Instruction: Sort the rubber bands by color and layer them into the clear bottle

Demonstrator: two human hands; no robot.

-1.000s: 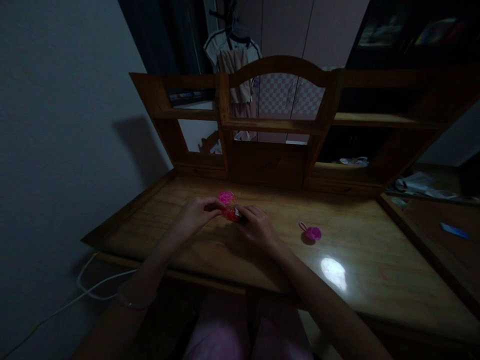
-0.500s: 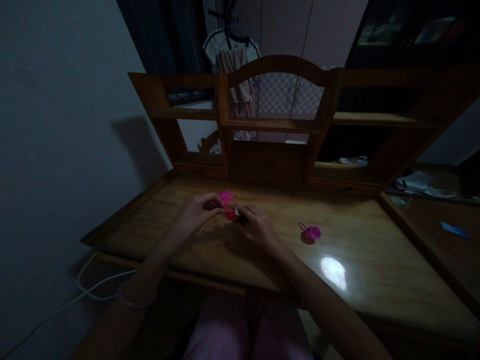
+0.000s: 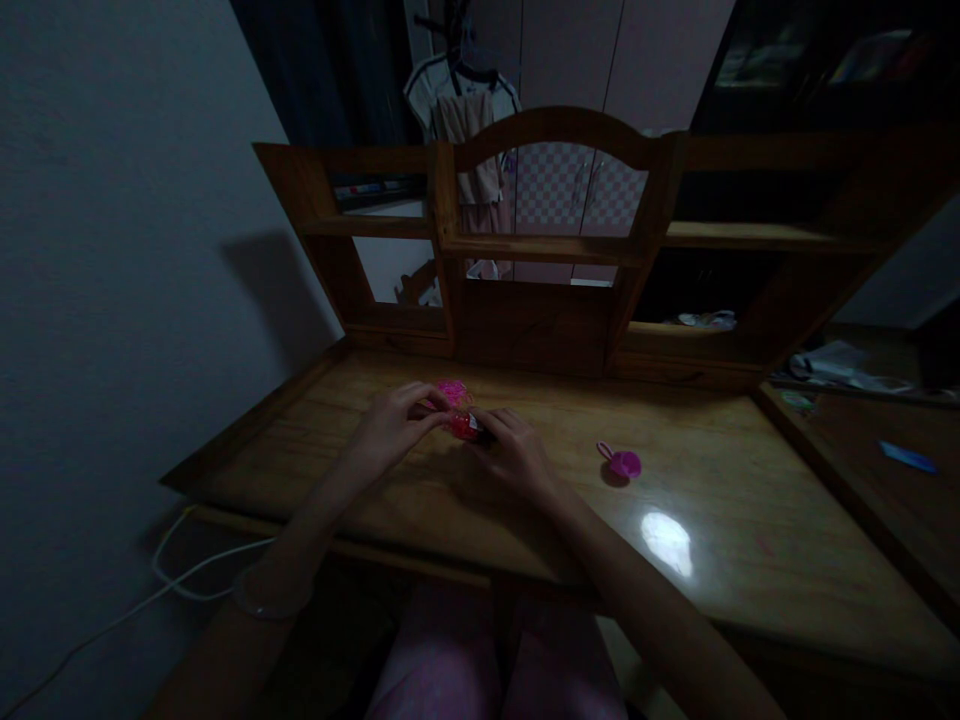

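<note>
The room is dim. My left hand point(image 3: 394, 427) and my right hand point(image 3: 512, 452) meet over the wooden desk point(image 3: 720, 560), fingers pinched together on a small red object point(image 3: 465, 427). Just behind it lies a bright pink crinkly piece point(image 3: 452, 393), touching or close to my left fingertips. What exactly the red thing is cannot be made out. A small pink scoop-like item point(image 3: 624, 463) rests on the desk to the right of my right hand, apart from it.
A wooden hutch with shelves point(image 3: 555, 245) stands at the back of the desk. A white cable point(image 3: 187, 570) hangs at the left by the wall. A second surface at the right carries a blue item point(image 3: 909, 458) and papers point(image 3: 840, 362). Clothes hang behind.
Almost nothing; both hands stay pinched on the red object, with only a slight shift of the view.
</note>
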